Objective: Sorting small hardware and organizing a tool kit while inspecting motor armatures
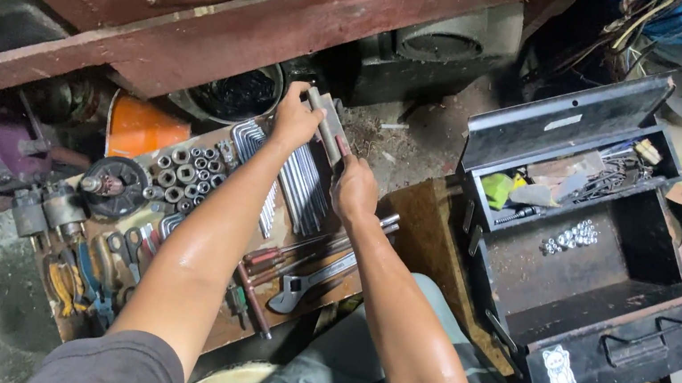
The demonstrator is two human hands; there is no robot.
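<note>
Both forearms fill the foreground, reaching out from the person's grey sleeve over striped trousers toward a wooden board (316, 300) crowded with tools. Beyond it hangs a long reddish-brown wooden beam (274, 37), and to the right a black metal toolbox (606, 348) stands open, its tray cluttered and a small heap of shiny nuts (570, 237) on its floor.

On the board lie a row of long silver wrenches (302, 181), a cluster of sockets (182, 172), an adjustable spanner (304, 290) and some red-handled drivers.

The left hand (293, 120) is curled shut around the upper end of a flat grey metal tool (329, 127), lifted just above the far edge of the board. The right hand (354, 189) closes on that tool's lower end, where a red tip shows. It looks like a two-handed working of this piece, perhaps pulling or folding it; any further move calls for a firm grip at both ends.
</note>
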